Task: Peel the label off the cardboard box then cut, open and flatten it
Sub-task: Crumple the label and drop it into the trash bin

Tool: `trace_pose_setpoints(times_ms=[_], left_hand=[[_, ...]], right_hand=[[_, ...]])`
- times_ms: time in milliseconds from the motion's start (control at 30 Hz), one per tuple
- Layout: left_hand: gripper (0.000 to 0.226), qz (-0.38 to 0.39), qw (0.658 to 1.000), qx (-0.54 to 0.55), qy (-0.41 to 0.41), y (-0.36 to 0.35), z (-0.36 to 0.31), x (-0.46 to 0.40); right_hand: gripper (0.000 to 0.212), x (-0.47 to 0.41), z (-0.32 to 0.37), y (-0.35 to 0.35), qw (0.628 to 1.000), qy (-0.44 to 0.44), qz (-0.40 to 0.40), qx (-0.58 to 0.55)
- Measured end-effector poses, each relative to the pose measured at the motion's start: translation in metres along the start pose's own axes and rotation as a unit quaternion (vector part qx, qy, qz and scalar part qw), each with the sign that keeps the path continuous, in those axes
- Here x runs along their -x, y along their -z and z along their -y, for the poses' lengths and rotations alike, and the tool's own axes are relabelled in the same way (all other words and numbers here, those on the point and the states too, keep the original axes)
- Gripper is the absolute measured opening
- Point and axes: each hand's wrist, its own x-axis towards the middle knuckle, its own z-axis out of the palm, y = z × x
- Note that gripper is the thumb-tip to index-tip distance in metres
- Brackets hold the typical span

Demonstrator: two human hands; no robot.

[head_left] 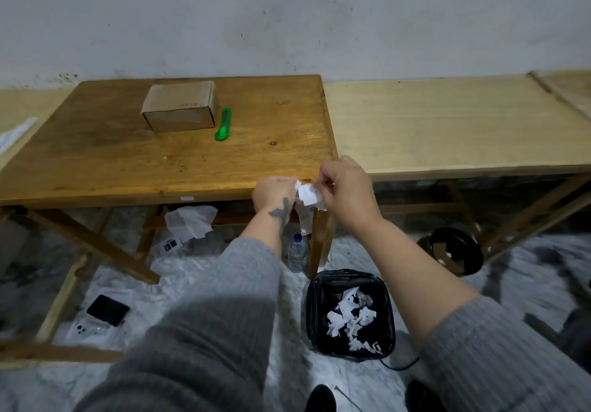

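Observation:
A small brown cardboard box point(180, 109) stands closed on the far part of the dark wooden table point(96, 162). A green utility knife point(223, 125) lies just right of the box. Off the table's front right corner, my left hand point(274, 191) and my right hand point(343, 189) both pinch a crumpled white label point(308, 195), with a strip of it hanging down between them. Both hands are well in front of the box and knife, above the floor.
A black-lined bin point(350, 314) with several torn white paper scraps sits on the floor below my hands. A water bottle point(298, 251) stands by the table leg. Crumpled paper, a phone point(107, 310) and packaging lie under the table. A lighter wooden bench point(463, 124) adjoins on the right.

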Motion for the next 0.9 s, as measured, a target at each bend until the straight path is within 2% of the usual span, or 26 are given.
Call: trace_pose_setpoints(times_ms=[67, 167, 300, 433, 500, 633, 700, 800, 900], left_hand=[[0.012, -0.009, 1.0, -0.01, -0.02, -0.007, 0.006, -0.008], [0.012, -0.021, 0.999, -0.013, -0.029, -0.019, 0.016, -0.011], [0.013, -0.021, 1.0, -0.012, -0.005, -0.051, 0.039, -0.007], [0.012, -0.029, 0.999, -0.041, 0.003, -0.068, 0.055, -0.01], [0.012, -0.022, 0.998, -0.055, 0.015, -0.07, 0.066, -0.015], [0.008, 0.123, 0.992, -0.025, -0.028, -0.101, 0.07, -0.004], [0.013, 0.185, 0.982, -0.013, -0.025, -0.115, 0.07, -0.003], [0.013, 0.26, 0.963, 0.036, 0.065, -0.125, 0.083, -0.014], [0.032, 0.326, 0.935, 0.048, 0.13, -0.137, 0.114, -0.023]], right_hand=[[0.011, 0.01, -0.012, 0.001, 0.996, -0.076, -0.001, -0.052], [0.008, 0.021, -0.038, 0.012, 0.961, -0.213, -0.024, -0.177], [0.004, 0.028, -0.061, 0.025, 0.942, -0.248, -0.036, -0.223], [0.013, 0.031, -0.083, 0.03, 0.918, -0.277, -0.08, -0.272], [0.012, 0.03, -0.095, 0.035, 0.918, -0.275, -0.081, -0.275], [0.006, 0.033, -0.117, 0.01, 0.928, -0.296, -0.007, -0.224], [0.007, 0.041, -0.128, -0.017, 0.923, -0.326, -0.015, -0.204], [0.009, 0.052, -0.145, -0.047, 0.911, -0.359, -0.034, -0.2], [0.022, 0.066, -0.168, -0.074, 0.901, -0.389, -0.045, -0.185]])
